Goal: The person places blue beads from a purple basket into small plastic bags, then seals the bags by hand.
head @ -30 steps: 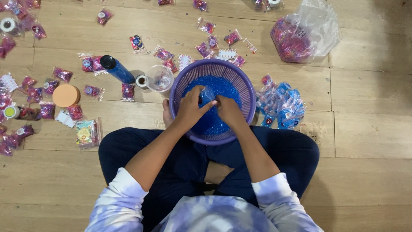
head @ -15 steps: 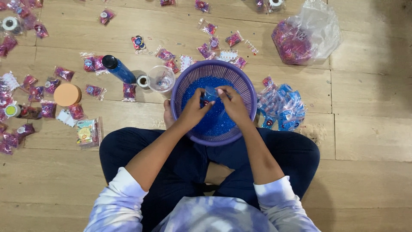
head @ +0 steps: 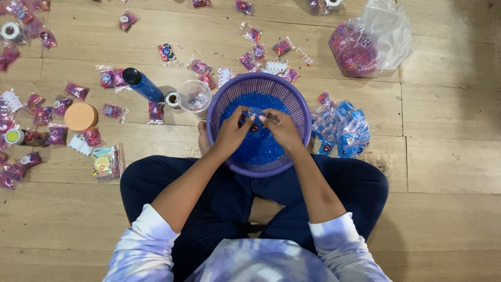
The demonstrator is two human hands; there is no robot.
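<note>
Both the left hand [head: 233, 131] and right hand [head: 280, 129] are pinching a small clear packet [head: 257, 113] between them. They are hovering over the purple basket [head: 219, 102] of blue beads [head: 261, 149].

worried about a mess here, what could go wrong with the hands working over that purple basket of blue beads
Both hands, left hand and right hand, pinch a small clear packet above the purple basket; a slip could scatter the blue beads onto the wooden floor. The clear cup beside the rim could be knocked over by an elbow.
</note>
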